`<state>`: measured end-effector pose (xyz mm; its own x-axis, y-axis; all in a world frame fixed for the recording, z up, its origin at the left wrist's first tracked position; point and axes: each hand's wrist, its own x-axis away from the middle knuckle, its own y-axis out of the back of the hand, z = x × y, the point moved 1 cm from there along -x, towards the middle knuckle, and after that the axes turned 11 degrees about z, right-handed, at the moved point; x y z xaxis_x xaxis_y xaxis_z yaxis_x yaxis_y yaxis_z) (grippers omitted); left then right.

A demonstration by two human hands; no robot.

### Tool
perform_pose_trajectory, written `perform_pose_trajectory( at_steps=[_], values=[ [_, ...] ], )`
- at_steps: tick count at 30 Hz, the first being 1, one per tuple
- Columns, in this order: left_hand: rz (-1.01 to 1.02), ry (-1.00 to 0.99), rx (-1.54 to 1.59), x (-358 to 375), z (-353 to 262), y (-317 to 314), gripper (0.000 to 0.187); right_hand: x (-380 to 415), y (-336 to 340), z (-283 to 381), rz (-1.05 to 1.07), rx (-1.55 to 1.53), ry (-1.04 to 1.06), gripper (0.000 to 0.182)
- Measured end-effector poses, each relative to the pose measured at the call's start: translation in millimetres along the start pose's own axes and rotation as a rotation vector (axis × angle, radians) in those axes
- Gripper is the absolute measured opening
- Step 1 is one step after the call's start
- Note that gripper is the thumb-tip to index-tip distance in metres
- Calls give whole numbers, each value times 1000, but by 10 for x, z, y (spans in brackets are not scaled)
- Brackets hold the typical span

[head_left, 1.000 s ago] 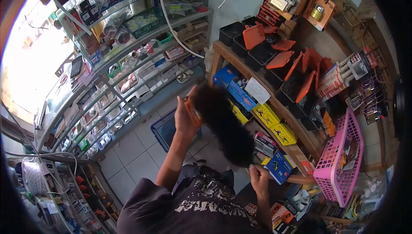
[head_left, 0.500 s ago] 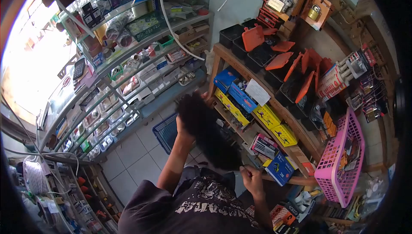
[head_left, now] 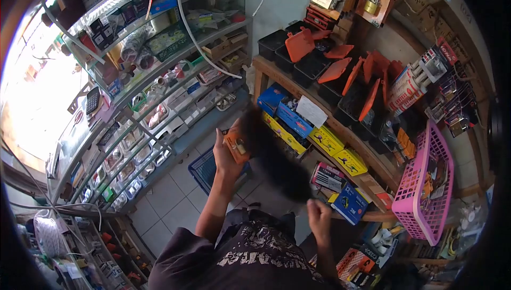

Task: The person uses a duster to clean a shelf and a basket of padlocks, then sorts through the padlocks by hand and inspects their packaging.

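Observation:
A small orange box (head_left: 235,144) with a padlock picture on it lies in my left hand (head_left: 226,157), whose fingers are around its edge. My right hand (head_left: 320,216) is closed at the lower end of a dark feathery duster (head_left: 282,170). The duster is blurred and slants up and left, its upper part beside the orange box. What my right fingers grip is mostly hidden.
A wooden shelf (head_left: 372,157) at the right holds black bins with orange lids (head_left: 301,45), yellow boxes (head_left: 326,140) and a pink basket (head_left: 415,205). A blue basket (head_left: 199,175) stands on the tiled floor. Glass display shelves (head_left: 181,114) curve along the left.
The orange box now shows in my left hand, where the duster hid it before. The duster has swung right and down, and my right hand has shifted slightly right. The view has turned a little.

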<state>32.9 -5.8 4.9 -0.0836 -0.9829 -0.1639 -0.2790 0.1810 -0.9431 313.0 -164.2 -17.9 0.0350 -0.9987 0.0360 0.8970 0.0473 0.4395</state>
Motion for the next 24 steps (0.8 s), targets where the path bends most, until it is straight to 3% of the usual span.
perform_pose_trajectory(
  at_steps=[2, 3, 4, 6, 7, 11, 13, 16, 17, 18, 20, 21, 22, 24],
  values=[
    [-96, 3, 50, -21, 0, 316, 73, -26, 102, -177, -40, -9, -28, 40],
    [-241, 5, 41, -38, 11, 310, 83, -48, 156, -93, -59, -268, -145, 40],
    [-241, 2, 39, -34, 19, 391, 83, -54, 193, -37, -78, -527, -262, 40],
    [-222, -33, 92, -12, 113, 826, 92, -54, 208, 4, -72, -469, -212, 41],
    [-137, 53, 199, 30, 124, 1188, 69, -48, 178, 29, -22, -421, -179, 40],
    [-186, -3, 449, 61, 272, 1479, 59, -28, -8, 62, 64, -388, -139, 37],
    [-412, -73, 163, 56, 271, 1149, 45, -25, -109, 120, 72, -411, -112, 35],
    [-403, 67, 140, 97, 144, 679, 31, -3, -161, 77, 124, -456, -115, 34],
    [-349, 127, 235, 110, 105, 651, 42, -11, -167, 49, 126, -456, -114, 34],
    [-349, 126, 235, 127, 66, 590, 42, -25, -167, 15, 161, -368, -84, 35],
    [0, 245, 237, 179, -3, 305, 52, -41, -169, 26, 193, -279, -56, 35],
    [32, 202, 288, 217, -1, -28, 64, -78, -166, 90, 238, -79, -14, 35],
    [32, 204, 289, 194, 30, 9, 64, -111, -169, 159, 281, 122, 29, 36],
    [21, -30, -1029, 140, 22, 95, 73, -134, -245, 214, 232, 156, 23, 35]
  ],
)
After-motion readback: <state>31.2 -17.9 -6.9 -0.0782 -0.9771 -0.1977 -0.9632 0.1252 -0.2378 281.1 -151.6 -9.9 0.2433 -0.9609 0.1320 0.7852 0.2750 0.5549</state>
